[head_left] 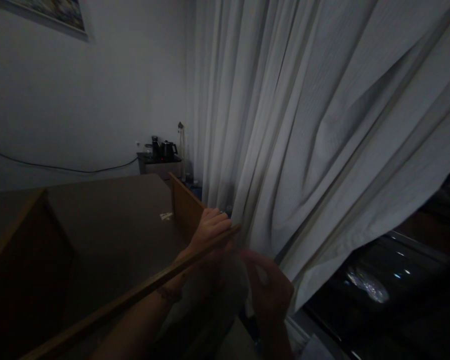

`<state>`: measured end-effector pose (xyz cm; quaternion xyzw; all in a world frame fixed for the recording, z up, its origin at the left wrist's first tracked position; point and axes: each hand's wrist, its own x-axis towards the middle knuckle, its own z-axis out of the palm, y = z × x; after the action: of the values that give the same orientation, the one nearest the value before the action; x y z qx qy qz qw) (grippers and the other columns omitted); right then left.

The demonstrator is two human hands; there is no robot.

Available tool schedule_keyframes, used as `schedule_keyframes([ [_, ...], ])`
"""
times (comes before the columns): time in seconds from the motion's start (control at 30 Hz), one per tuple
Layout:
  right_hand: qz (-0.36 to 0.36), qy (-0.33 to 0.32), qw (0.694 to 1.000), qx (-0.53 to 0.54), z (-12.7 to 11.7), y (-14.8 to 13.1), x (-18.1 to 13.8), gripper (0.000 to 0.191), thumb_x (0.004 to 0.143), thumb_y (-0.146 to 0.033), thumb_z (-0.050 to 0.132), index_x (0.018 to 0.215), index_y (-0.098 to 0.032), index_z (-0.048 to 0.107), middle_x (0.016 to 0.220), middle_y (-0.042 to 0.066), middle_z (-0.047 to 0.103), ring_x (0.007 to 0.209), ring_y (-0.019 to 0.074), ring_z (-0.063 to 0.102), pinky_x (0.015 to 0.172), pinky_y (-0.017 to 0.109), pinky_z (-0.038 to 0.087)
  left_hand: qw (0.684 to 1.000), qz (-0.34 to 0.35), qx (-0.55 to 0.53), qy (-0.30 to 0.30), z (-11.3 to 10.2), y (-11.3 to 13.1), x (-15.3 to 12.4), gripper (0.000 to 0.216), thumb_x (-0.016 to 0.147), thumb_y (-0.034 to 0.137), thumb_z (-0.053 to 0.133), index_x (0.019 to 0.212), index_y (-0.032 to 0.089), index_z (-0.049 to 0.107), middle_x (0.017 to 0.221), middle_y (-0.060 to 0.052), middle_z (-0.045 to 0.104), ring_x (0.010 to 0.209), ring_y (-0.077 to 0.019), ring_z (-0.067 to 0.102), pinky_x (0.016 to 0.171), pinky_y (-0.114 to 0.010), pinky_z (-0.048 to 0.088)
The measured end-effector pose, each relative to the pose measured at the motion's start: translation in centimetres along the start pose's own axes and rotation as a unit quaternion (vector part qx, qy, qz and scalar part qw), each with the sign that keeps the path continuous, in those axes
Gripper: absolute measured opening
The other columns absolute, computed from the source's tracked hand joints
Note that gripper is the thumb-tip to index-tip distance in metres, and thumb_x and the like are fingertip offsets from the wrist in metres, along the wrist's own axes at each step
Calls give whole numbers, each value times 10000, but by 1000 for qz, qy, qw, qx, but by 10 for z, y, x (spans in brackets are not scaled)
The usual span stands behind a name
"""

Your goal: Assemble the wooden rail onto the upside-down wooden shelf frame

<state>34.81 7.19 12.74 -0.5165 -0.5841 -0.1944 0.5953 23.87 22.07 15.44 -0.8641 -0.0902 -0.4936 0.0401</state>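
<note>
A wooden board [146, 287] runs diagonally from the lower left, its narrow edge facing up, to a corner near the middle. My left hand [212, 227] reaches behind this edge, with its fingers bent over the wood close to the corner where a side panel [185, 202] meets it. My right hand [272, 287] is just right of the board's end, thumb and forefinger pointing at the corner. Motion smears its fingertips, and I cannot tell whether they touch or hold anything. Another upright wooden panel [26, 245] stands at the left.
Small pale pieces [165, 216] lie on the wide brown surface [112, 200] between the panels. A white curtain [285, 125] hangs close on the right. Dark glossy furniture [382, 280] is at lower right. By the far wall, a kettle [167, 149] stands on a small cabinet [159, 165].
</note>
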Motion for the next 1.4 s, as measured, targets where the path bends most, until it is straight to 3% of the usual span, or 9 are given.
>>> schedule_keyframes([
  [0.13, 92, -15, 994, 61, 2, -2, -1, 89, 883, -263, 622, 893, -236, 707, 828, 13, 757, 753, 173, 723, 685, 278, 589, 1000, 1, -6, -8, 1, -2, -1, 174, 771, 321, 446, 641, 207, 422, 629, -12, 475, 656, -184, 412, 647, -358, 296],
  [0.27, 121, -21, 989, 83, 0, -2, 1, 84, 872, -250, 618, 870, -227, 699, 825, 21, 736, 776, 174, 704, 710, 292, 576, 1000, -6, -5, -10, 1, -1, -1, 161, 766, 298, 452, 637, 208, 416, 619, -9, 472, 647, -182, 415, 645, -361, 296],
  [0.63, -10, -66, 996, 57, -8, 6, 6, 251, 881, -111, 552, 1055, -259, 657, 976, 22, 721, 975, 171, 675, 854, 322, 563, 1000, -11, -9, -8, -1, 2, 0, 171, 786, 294, 455, 642, 205, 432, 630, -11, 483, 658, -182, 419, 652, -360, 305],
  [0.9, -6, -88, 996, 23, -12, 11, 7, 269, 905, -149, 526, 1133, -257, 618, 1039, 39, 723, 995, 191, 689, 832, 335, 587, 1000, -19, -8, -17, -1, 2, 1, 160, 776, 289, 454, 640, 207, 438, 632, -10, 486, 665, -183, 433, 664, -361, 307],
  [1.2, -34, -127, 990, 50, -20, 15, 14, 305, 914, -117, 538, 1174, -264, 601, 1096, 29, 713, 1060, 163, 662, 918, 320, 555, 1000, -12, -20, -12, -2, 2, 0, 151, 781, 287, 443, 656, 202, 451, 640, -14, 497, 667, -180, 426, 660, -362, 311],
  [1.4, -47, -96, 994, 39, -17, 18, 13, 242, 905, -170, 590, 1126, -262, 625, 1053, 32, 724, 1022, 180, 677, 873, 329, 570, 1000, -16, -22, -12, -3, 4, 1, 188, 799, 301, 428, 640, 201, 435, 625, -12, 486, 651, -176, 415, 652, -361, 304],
])
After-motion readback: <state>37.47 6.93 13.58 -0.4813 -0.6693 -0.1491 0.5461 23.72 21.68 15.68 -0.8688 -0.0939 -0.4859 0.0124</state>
